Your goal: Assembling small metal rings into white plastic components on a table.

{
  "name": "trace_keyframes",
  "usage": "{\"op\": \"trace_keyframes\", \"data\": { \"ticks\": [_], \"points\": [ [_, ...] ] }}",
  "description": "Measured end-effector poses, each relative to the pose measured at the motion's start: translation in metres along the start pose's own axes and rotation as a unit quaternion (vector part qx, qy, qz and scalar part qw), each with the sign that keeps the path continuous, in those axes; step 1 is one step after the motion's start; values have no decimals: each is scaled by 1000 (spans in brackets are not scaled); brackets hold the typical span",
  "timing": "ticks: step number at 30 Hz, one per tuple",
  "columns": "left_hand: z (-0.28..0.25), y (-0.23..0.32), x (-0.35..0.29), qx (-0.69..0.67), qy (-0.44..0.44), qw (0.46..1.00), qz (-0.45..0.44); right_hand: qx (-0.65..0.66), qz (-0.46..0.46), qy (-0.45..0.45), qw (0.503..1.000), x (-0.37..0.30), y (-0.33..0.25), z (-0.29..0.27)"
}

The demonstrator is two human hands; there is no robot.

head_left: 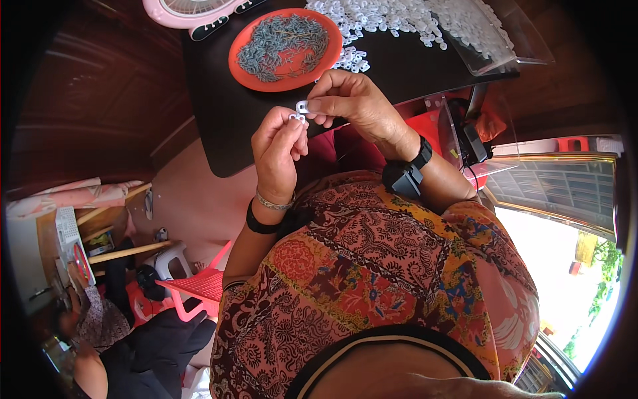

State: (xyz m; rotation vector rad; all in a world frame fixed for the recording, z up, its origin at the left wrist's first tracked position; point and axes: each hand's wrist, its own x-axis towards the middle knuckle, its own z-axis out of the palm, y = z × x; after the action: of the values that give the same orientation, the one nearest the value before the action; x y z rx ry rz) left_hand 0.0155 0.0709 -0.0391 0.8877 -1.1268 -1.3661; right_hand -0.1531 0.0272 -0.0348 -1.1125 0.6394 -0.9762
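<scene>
My left hand (276,151) is closed in a pinch around a small white plastic piece with holes (296,118). Just above it, my right hand (357,105) pinches a rounded white plastic piece with a dark hole (302,106) between thumb and fingertips. The two pieces are very close; whether they touch I cannot tell. Beyond my hands, an orange plate (237,72) on the dark table holds many thin grey metal pins or screws (274,50), too small to tell which. To its right lies a heap of similar white plastic pieces (382,14).
A clear plastic tray (530,41) holding more white pieces stands at the table's far right. A pink fan-like object (199,14) is at the far left of the black table (219,120). On the left are a red plastic chair (203,286) and another person (100,319).
</scene>
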Motion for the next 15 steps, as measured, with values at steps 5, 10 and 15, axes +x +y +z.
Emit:
{"op": "trace_keyframes", "data": {
  "ticks": [5, 10, 15],
  "points": [
    [-2, -2, -1, 13, -3, 1000, -24, 26, 11, 29, 999, 0, -5, 4],
    [0, -3, 0, 46, 9, 999, -17, -3, -5, 30, 1000, -3, -3, 6],
    [-1, -3, 0, 48, 14, 998, -26, -45, -52, 41, 997, -5, 1, 9]
  ]
}}
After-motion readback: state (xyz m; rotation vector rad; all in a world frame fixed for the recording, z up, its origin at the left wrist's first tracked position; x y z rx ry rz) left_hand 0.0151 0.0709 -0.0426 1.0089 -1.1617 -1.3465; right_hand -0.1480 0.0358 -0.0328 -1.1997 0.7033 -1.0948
